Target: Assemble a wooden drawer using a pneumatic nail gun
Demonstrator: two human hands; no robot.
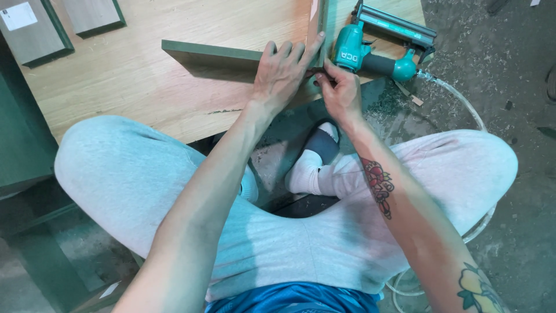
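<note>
Right now your left hand [284, 69] lies flat and open, fingers spread, pressing on the dark green strip [211, 55] where its right end butts against the upright board [318, 23]. The strip's long axis runs left to right across the big wooden panel [145, 75] on the floor. Your right hand [339, 90] is pinched closed at that same corner, just right of the left; what it grips is hidden. The teal nail gun [370, 55] lies touching-close, just far-right of your right hand.
</note>
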